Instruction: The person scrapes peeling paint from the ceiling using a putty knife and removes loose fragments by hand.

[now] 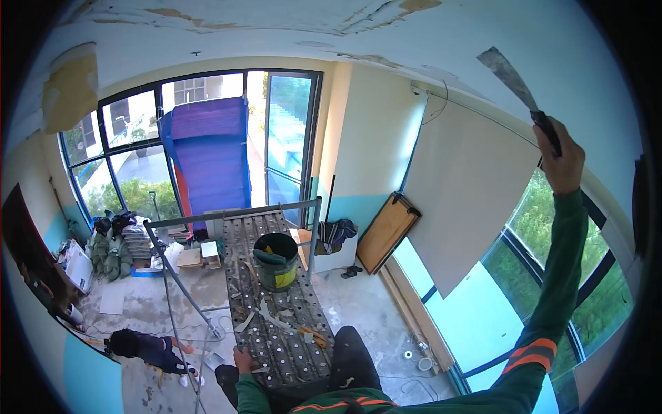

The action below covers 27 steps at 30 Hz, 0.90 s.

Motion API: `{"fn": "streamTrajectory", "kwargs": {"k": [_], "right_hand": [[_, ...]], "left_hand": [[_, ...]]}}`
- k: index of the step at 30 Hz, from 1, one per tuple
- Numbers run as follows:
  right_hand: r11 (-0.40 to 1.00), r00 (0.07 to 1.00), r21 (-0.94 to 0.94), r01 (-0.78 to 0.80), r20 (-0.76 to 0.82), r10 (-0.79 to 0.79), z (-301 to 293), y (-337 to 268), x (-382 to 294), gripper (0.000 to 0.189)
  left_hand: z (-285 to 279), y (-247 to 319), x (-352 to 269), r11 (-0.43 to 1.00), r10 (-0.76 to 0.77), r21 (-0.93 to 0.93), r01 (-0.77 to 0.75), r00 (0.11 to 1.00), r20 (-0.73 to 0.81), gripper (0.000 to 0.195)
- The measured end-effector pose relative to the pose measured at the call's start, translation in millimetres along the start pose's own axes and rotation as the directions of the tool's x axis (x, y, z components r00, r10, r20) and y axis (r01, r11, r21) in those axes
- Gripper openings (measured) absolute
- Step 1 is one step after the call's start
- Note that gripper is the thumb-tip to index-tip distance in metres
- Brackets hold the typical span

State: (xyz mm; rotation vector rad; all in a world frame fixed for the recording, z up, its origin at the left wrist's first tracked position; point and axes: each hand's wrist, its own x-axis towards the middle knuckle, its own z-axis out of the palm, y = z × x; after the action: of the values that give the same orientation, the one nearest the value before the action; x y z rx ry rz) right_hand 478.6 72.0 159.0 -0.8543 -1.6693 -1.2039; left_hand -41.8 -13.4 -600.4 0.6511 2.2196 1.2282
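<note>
At the upper right, my right hand (562,158) is raised close to the ceiling, closed around the dark handle of a putty knife (509,77) whose broad metal blade points up and left. Low in the view my left hand (243,359) rests at the left edge of the perforated metal scaffold platform (289,362); whether its fingers grip the edge is unclear. A dark bucket (275,266) with a yellow patch and something green inside stands on the platform. Nearer to me lie peeled paint flakes (274,318) and an orange-handled tool (313,336).
Cracked, peeling ceiling paint (357,23) runs overhead. Scaffold rails (232,212) frame the platform's far end. Below on the floor, another person (150,352) bends over at left. Stacked bags (137,240) lie by the windows, and a roller blind (465,171) hangs at right.
</note>
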Motion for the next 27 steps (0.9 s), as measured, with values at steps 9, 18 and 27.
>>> {"fn": "streamTrajectory", "kwargs": {"k": [9,18,27], "right_hand": [[0.932,0.936,0.097,0.349,-0.071,-0.343,158.7,-198.4,191.5,0.025],[0.913,0.931,0.18,0.366,-0.074,-0.359,153.0,-228.0,140.3,0.024],[1.0,0.997,0.013,-0.021,-0.069,0.022,16.3,-3.5,5.9,0.021]], "left_hand": [[8.9,-2.6,4.2,0.999,-0.001,-0.034,0.003,0.999,0.046,0.06],[3.3,-17.4,11.5,0.981,0.045,-0.192,-0.033,0.997,0.059,0.058],[18.9,-2.5,3.6,0.997,0.011,0.071,-0.008,0.999,-0.041,0.054]]}}
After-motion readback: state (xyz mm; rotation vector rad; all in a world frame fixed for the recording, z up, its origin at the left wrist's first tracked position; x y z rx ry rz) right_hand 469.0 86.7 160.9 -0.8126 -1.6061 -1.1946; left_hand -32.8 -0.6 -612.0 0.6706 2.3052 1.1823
